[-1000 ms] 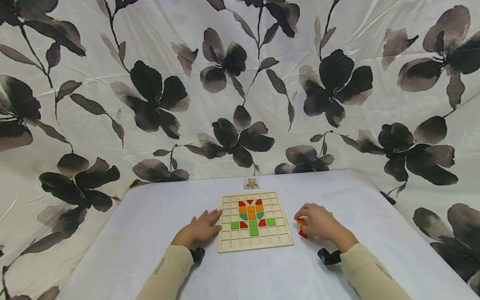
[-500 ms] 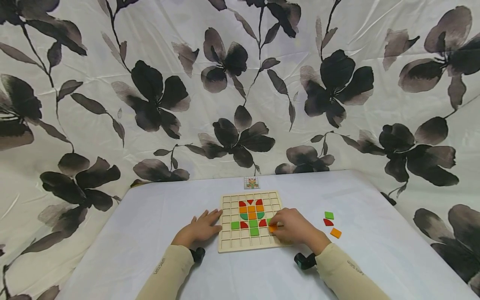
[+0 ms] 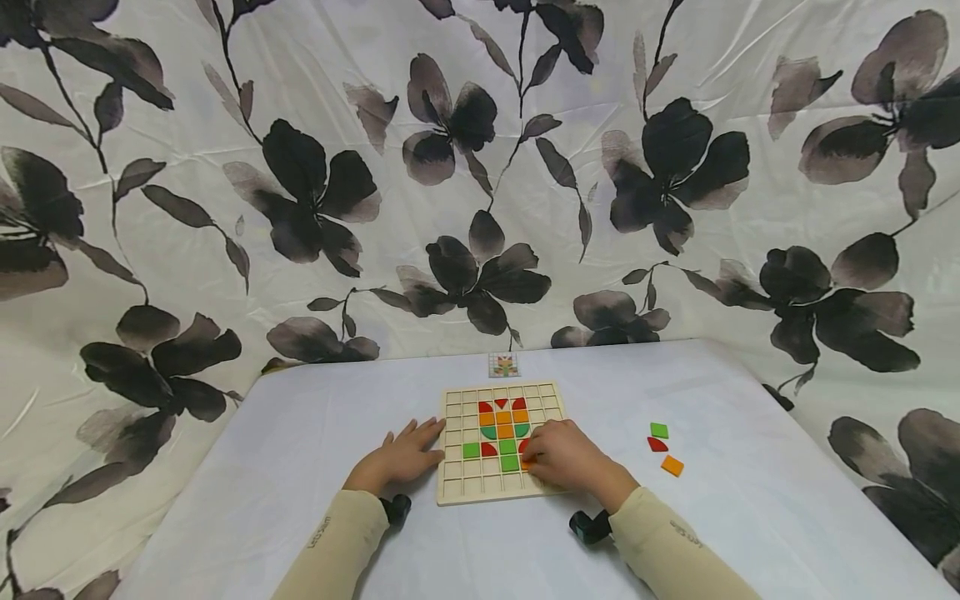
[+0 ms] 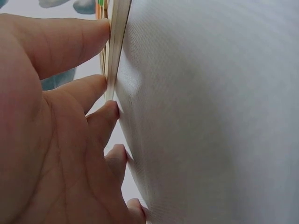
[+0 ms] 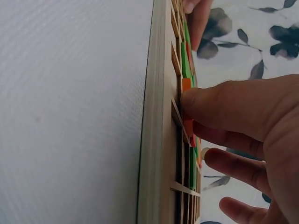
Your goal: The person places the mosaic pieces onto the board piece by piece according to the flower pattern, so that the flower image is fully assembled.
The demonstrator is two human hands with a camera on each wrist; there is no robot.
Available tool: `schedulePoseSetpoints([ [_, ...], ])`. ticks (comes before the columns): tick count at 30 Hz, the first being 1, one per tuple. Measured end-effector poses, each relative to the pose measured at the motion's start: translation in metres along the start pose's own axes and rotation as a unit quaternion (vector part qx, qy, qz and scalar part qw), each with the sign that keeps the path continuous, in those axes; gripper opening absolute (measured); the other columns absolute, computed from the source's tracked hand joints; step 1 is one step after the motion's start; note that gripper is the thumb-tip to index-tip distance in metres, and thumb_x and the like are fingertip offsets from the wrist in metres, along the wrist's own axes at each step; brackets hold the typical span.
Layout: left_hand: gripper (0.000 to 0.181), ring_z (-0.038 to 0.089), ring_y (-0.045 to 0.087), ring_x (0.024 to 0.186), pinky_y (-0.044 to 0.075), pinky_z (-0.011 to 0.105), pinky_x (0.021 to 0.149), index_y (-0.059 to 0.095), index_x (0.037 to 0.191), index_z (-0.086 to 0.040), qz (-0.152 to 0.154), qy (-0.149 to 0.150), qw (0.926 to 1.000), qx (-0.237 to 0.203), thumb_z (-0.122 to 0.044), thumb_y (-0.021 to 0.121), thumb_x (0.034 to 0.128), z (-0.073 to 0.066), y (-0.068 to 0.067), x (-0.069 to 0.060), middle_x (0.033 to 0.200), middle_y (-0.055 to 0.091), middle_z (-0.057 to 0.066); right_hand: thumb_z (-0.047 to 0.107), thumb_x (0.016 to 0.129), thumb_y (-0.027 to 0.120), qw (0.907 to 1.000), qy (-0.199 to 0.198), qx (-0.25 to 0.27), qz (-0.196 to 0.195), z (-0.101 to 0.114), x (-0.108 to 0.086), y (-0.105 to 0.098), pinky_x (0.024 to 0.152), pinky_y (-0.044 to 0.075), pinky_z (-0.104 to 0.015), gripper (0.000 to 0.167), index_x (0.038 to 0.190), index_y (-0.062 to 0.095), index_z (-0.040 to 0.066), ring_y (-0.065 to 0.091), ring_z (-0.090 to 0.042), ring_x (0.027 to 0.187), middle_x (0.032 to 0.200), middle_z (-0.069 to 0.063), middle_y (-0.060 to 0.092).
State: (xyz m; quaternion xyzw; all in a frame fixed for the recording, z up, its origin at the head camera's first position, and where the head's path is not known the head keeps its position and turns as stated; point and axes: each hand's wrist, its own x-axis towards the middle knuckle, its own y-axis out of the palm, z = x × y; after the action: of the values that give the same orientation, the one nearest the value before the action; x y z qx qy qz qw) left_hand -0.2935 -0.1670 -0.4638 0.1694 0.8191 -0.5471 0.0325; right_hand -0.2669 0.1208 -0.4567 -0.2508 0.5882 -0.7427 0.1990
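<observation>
A pale wooden grid board [image 3: 468, 489] lies on the table, its upper middle filled with red, orange and green tiles. My left hand [image 3: 397, 461] rests at the board's left side, fingers spread; in the left wrist view the thumb [image 4: 70, 44] and index fingertip touch the board's edge. Over the lower right cells, my right hand [image 3: 573, 457] pinches an orange tile [image 5: 186, 84] between thumb and finger, low against the grid. That tile sits right of the lowest green square [image 3: 510, 462]. The right hand hides the green tile at the pattern's right end.
Right of the board lie a loose green square [image 3: 659, 430], a red quarter-round tile [image 3: 657, 445] and an orange square [image 3: 672, 465]. Behind the board is a small pattern card [image 3: 503, 365]. A floral cloth [image 3: 480, 283] hangs beyond the table.
My right hand has carried the orange tile left from the loose pieces onto the board, then slightly further left to the cell by the lowest green square. The left hand has stayed put.
</observation>
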Motion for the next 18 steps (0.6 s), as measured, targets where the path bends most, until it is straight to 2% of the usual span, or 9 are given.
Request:
schedulePoseSetpoints([
  [6,0.060,0.039,0.014,0.150,0.004,0.068,0.116,0.035,0.151,-0.017,-0.002,0.006,1.0000,-0.002,-0.035,0.052,0.0970,0.001,-0.001,0.000,0.159,0.029,0.008,0.025,0.085,0.074,0.9998,-0.010,0.004,-0.014,0.002,0.000,-0.002,0.086,0.046,-0.039,0.009,0.092,0.079,0.021,0.061,-0.015,0.097,0.095,0.009,0.071],
  [11,0.060,0.039,0.015,0.149,0.004,0.068,0.116,0.035,0.151,-0.017,-0.001,0.006,1.0000,-0.005,-0.034,0.053,0.0967,-0.001,-0.001,-0.002,0.159,0.030,0.008,0.026,0.086,0.072,0.9999,-0.013,0.004,-0.010,0.000,-0.001,-0.002,0.089,0.047,-0.040,0.010,0.093,0.079,0.021,0.062,-0.015,0.097,0.096,0.009,0.072],
  [18,0.060,0.038,0.014,0.150,0.004,0.067,0.116,0.035,0.151,-0.018,0.005,0.001,1.0000,-0.005,-0.034,0.053,0.0966,-0.002,-0.002,-0.002,0.160,0.029,0.008,0.023,0.088,0.069,0.9996,0.019,0.023,-0.002,-0.010,-0.011,-0.008,0.091,0.047,-0.042,0.010,0.094,0.078,0.021,0.061,-0.016,0.100,0.097,0.009,0.071],
])
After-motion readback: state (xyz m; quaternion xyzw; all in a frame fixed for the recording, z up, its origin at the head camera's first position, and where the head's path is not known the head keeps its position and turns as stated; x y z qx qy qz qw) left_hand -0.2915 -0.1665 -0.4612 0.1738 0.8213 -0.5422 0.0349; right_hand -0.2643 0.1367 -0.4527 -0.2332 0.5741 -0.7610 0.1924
